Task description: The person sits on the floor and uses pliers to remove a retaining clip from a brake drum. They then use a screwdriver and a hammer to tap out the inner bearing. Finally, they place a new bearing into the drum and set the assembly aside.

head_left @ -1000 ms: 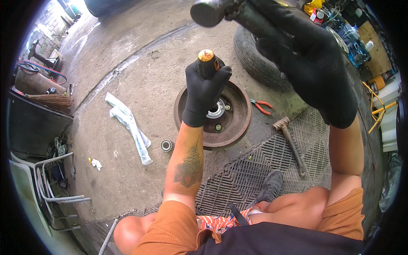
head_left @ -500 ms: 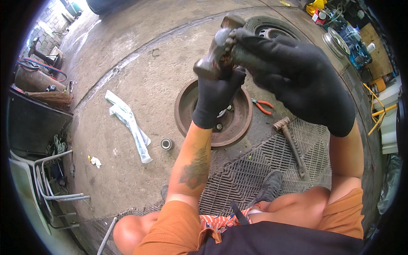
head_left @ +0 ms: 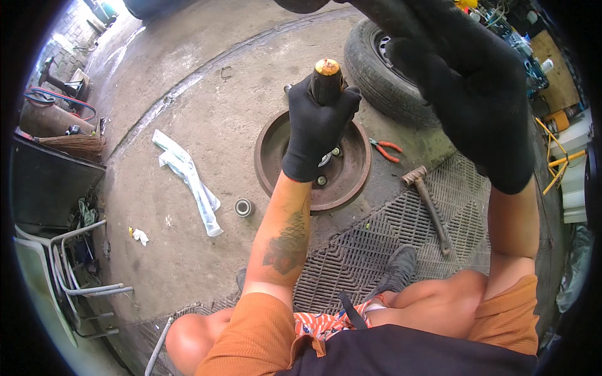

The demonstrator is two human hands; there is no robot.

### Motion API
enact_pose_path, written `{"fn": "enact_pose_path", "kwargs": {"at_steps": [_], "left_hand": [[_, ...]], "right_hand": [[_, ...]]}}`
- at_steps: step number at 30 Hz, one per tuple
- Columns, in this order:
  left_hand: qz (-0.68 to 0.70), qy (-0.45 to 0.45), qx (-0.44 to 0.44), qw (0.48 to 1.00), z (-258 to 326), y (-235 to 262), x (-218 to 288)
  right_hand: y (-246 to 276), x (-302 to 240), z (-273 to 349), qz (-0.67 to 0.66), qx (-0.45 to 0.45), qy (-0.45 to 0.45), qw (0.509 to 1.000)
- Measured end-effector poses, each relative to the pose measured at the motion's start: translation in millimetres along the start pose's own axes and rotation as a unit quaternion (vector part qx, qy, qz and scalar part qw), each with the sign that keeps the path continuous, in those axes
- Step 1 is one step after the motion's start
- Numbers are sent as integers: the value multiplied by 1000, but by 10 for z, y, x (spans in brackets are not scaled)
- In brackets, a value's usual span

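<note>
My left hand, in a black glove, is wrapped round a screwdriver with a dark handle. The handle's battered yellow end points up; the blade is hidden under the hand. Below it lies a rusty brake drum, round and flat on the floor, with studs showing at its hub. My right hand, also gloved, is raised at the upper right, closed on a hammer. Only a dark rounded part of the hammer shows at the top edge; the rest is out of view or hidden.
Orange-handled pliers lie right of the drum. A T-shaped metal tool rests on the rubber mat. A tyre lies behind. To the left are a small metal ring, a plastic sleeve and a chair frame.
My right hand has lifted the hammer up and away from the screwdriver, nearly out of view. The screwdriver's end, covered before, now shows. My left hand has stayed over the drum.
</note>
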State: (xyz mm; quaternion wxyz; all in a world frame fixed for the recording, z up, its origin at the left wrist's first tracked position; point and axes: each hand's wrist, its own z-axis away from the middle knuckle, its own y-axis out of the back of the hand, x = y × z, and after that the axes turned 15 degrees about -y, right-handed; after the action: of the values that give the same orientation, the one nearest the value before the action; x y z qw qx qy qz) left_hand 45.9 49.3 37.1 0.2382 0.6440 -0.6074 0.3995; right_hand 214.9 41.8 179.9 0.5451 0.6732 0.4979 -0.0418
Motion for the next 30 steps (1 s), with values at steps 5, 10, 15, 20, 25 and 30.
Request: {"fn": "enact_pose_path", "kwargs": {"at_steps": [5, 10, 15, 20, 25, 30], "left_hand": [[99, -6, 30, 995, -21, -110, 44], [4, 12, -12, 1000, 25, 18, 113], [40, 20, 6, 999, 61, 51, 116], [51, 31, 4, 998, 74, 61, 87], [58, 29, 11, 998, 85, 35, 84], [34, 19, -2, 999, 92, -25, 115]], "right_hand": [[30, 68, 6, 152, -70, 29, 985], [-15, 79, 13, 8, 5, -51, 999], [163, -152, 98, -1, 7, -226, 974], [124, -71, 125, -35, -21, -125, 991], [93, 6, 115, -30, -35, -39, 998], [0, 106, 104, -83, -77, -1, 994]]}}
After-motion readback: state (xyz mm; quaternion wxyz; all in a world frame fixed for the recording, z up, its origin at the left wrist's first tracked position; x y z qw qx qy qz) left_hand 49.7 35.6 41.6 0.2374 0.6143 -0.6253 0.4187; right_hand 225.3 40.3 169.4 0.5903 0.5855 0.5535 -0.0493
